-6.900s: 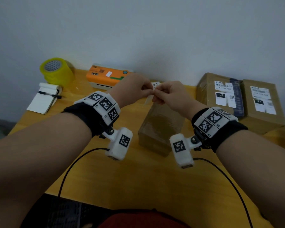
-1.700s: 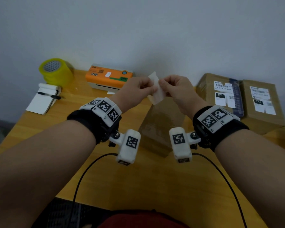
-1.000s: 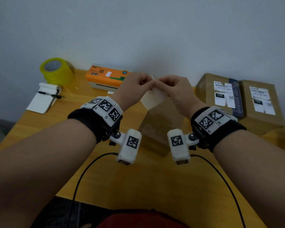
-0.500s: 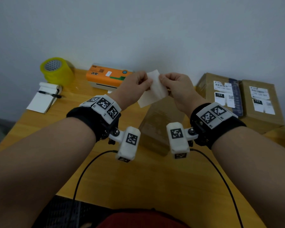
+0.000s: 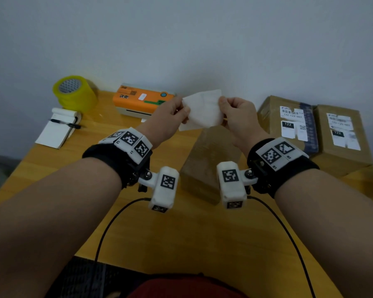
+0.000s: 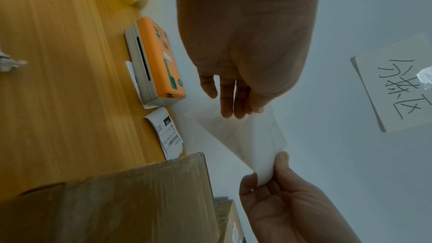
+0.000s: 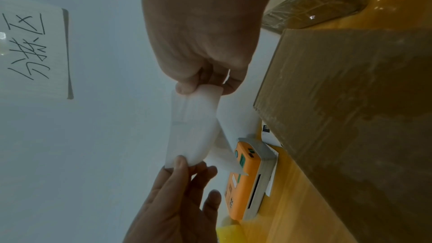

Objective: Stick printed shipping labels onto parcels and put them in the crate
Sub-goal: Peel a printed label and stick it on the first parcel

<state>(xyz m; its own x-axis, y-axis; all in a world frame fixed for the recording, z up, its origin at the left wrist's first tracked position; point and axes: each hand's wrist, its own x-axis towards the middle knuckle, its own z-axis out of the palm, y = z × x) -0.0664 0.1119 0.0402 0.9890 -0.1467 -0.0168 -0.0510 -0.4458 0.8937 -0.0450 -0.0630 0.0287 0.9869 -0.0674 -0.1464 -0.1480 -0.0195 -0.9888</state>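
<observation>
Both hands, left hand (image 5: pixel 169 119) and right hand (image 5: pixel 238 117), pinch the label (image 5: pixel 202 111) at 12 o'clock above the parcel (image 5: pixel 209 162); its sticky side might fold and stick to itself

Head downward; wrists close, sharing label (image 5: pixel 201 111).

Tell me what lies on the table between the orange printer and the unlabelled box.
A printed label lies between the orange printer and the unlabelled box; the left wrist view shows it.
</observation>
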